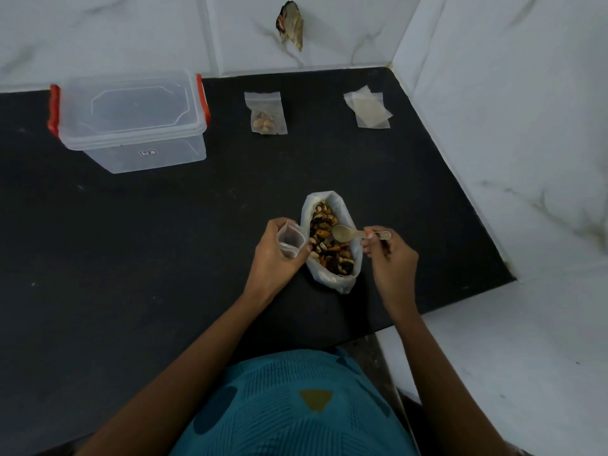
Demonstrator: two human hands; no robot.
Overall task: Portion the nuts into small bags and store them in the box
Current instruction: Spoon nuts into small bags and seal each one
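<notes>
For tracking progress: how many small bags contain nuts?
1: the filled bag lies on the counter, right of the box. The held bag in the left hand looks empty. None seems hidden.

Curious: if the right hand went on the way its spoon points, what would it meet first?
Likely the nuts in the open bag; the right hand holds its spoon over them, depth unclear.

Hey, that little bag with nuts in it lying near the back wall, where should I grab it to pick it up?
Probably the nut-filled near end of the small filled bag, coming down from above and pinching across its width. The nuts bulge that end up off the counter; the far end lies flat and thin, harder to pinch.
</notes>
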